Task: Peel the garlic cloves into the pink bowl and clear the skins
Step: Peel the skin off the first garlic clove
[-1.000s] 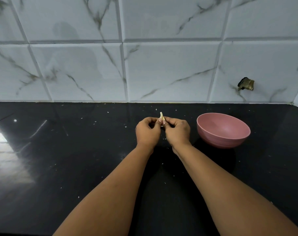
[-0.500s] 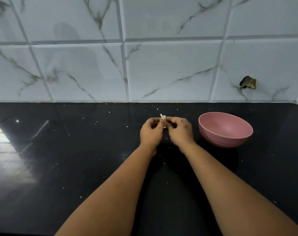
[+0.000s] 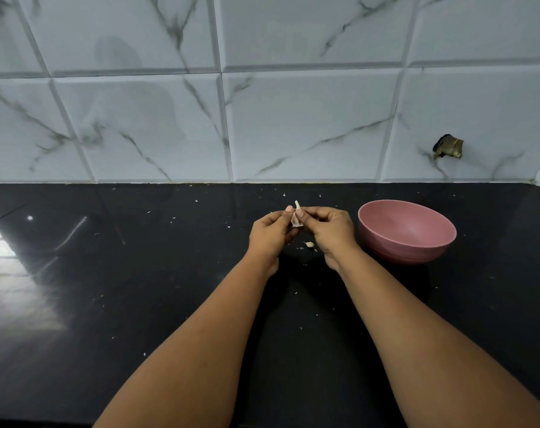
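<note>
- Centrally, just above the middle of the frame: left hand (image 3: pixel 270 231) and right hand (image 3: pixel 330 231) brought together, both pinching one garlic clove (image 3: pixel 296 218) between curled fingers and thumbs.
- Held upright above the black counter (image 3: pixel 139 304), pale pointed tip poking up past the fingertips (image 3: pixel 289 208); loose papery skin visible between the two thumbs.
- Neither hand released: each clamped on the clove, remaining fingers folded in toward the palms.
- Directly under the hands, on the counter: a small piece of skin (image 3: pixel 309 244), a few tinier bits beside it.
- Right of the hands, near but not touching: pink bowl (image 3: pixel 407 231), upright on the counter, inside mostly in view and showing nothing.
- Scattered across the counter, mostly round the hands and toward the wall: small white flakes (image 3: pixel 197 200).
- Along the upper half of the frame: white marble-veined wall tiles (image 3: pixel 293 125), with a dark brassy fitting (image 3: pixel 448 146) at the upper right.
- At the left edge: bright window glare (image 3: pixel 0 245) reflected in the glossy counter.
- From the bottom edge: both bare forearms running up to the hands.
</note>
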Available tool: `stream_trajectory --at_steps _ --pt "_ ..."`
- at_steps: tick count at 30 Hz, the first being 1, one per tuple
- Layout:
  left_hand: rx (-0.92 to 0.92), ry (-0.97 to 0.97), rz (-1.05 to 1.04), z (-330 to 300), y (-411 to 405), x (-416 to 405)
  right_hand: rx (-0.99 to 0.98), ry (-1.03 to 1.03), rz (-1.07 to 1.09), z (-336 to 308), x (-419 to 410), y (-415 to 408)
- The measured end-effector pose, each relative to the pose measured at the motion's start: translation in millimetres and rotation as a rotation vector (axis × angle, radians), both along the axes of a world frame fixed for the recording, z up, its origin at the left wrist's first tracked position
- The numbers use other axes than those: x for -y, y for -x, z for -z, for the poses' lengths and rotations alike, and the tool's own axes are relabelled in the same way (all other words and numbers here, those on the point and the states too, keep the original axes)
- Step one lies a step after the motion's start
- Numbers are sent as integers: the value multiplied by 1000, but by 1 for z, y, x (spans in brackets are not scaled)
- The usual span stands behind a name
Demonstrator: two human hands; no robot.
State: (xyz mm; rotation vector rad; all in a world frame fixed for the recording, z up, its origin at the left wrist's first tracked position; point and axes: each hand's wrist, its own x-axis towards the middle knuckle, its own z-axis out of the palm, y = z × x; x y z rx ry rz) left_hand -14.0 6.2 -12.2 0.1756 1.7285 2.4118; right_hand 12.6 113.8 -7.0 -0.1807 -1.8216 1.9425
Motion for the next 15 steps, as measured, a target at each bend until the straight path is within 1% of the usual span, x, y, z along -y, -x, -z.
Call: stream_trajectory --at_steps 2,5,8,12,15 --pt "-51 25 7 2 -1 1 4 -43 20 0 -1 1" --pt "-110 27 39 2 -4 2 30 -179 108 -1 -2 3" --pt "-91 -15 47 3 -5 2 18 -256 148 2 0 4" --pt "-65 -55 18 4 -8 -2 -1 -499 285 2 6 3" --pt "-75 -43 -14 6 -7 -5 -55 -612 346 2 10 2"
